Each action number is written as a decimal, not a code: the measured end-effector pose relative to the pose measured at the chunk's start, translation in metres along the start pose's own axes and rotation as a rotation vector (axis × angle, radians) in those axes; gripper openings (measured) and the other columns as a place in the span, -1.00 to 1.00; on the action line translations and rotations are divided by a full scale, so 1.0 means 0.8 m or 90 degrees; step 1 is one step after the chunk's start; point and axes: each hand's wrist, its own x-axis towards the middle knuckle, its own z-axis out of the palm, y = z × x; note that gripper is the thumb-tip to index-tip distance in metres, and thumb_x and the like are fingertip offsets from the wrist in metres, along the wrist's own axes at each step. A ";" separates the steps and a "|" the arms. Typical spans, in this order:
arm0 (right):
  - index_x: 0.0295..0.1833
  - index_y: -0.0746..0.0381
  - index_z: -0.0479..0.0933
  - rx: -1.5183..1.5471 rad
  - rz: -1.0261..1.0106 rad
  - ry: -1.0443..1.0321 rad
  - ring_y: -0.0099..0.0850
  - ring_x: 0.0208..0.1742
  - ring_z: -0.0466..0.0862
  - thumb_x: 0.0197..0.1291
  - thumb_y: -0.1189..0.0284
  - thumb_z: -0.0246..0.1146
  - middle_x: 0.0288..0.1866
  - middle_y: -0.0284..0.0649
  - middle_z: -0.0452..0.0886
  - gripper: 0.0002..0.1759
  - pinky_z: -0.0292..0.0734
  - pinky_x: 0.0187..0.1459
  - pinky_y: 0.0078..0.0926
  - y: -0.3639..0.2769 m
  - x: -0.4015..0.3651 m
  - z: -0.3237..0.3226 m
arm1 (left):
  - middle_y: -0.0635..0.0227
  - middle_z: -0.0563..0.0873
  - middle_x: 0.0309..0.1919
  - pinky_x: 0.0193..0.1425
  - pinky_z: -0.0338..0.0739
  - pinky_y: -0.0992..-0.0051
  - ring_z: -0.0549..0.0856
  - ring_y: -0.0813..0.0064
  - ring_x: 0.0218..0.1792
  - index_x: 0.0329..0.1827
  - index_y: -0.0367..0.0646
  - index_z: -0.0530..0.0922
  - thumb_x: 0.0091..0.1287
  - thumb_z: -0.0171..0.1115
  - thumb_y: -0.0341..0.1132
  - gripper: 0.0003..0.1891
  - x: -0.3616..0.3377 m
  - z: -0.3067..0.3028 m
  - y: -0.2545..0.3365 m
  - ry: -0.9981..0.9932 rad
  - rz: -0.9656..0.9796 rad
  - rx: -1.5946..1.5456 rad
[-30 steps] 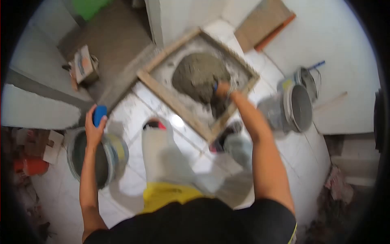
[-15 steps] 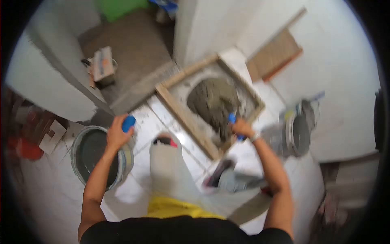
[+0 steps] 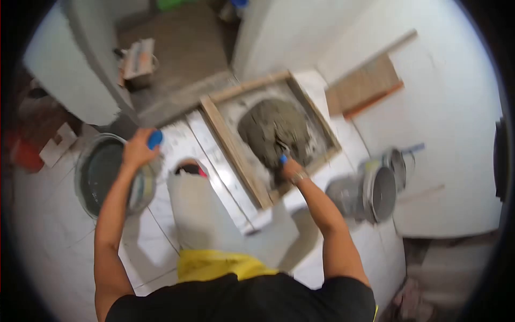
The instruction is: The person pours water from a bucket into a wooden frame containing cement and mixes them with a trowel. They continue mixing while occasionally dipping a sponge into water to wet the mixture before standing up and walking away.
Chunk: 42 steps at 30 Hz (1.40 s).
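My right hand (image 3: 293, 170) is closed round the blue handle of a trowel (image 3: 283, 159). Its blade meets the near side of a grey mortar mound (image 3: 260, 126), and mortar hides part of it. That mound lies inside a wooden frame (image 3: 228, 142) on the floor. My left hand (image 3: 137, 150) grips a rounded blue object (image 3: 155, 139) whose kind I cannot make out. Below that hand stands a bucket (image 3: 144, 185) with grey liquid in it.
Grey buckets (image 3: 348, 196) stand or lie right of the frame. A wooden board (image 3: 367, 86) leans on the white wall. White tiles (image 3: 153, 225) cover the floor around my legs. A box (image 3: 139, 59) sits beyond the doorway step, and red items (image 3: 26, 153) lie at far left.
The whole view has shifted with my head. My right hand has brought the trowel farther into the mortar's near side. My left hand keeps hold of the blue object beside the bucket.
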 end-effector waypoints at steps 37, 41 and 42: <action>0.16 0.45 0.44 0.063 -0.012 -0.117 0.10 0.17 0.66 0.17 0.34 0.21 0.10 0.30 0.62 -0.49 0.58 0.16 -0.10 -0.083 -0.030 -0.077 | 0.12 0.70 0.04 0.12 0.58 0.23 0.69 0.03 0.05 0.17 -0.10 0.61 0.14 0.39 -0.20 -0.51 0.014 -0.013 0.022 -0.015 -0.017 -0.056; 0.16 0.42 0.52 -0.067 -0.052 -0.163 0.09 0.11 0.69 0.20 0.40 0.14 0.04 0.29 0.65 -0.55 0.60 0.12 -0.07 -0.068 -0.139 -0.244 | 0.18 0.70 0.05 0.12 0.60 0.23 0.70 0.06 0.04 0.16 -0.08 0.62 0.13 0.39 -0.20 -0.52 0.015 -0.017 0.021 0.018 -0.028 -0.063; 0.19 0.41 0.50 -0.085 -0.053 -0.144 0.09 0.11 0.69 0.20 0.41 0.14 0.04 0.27 0.65 -0.54 0.60 0.12 -0.07 -0.066 -0.149 -0.265 | 0.19 0.70 0.05 0.13 0.60 0.23 0.70 0.07 0.04 0.16 -0.08 0.62 0.13 0.38 -0.21 -0.52 0.016 -0.016 0.021 0.020 -0.036 -0.070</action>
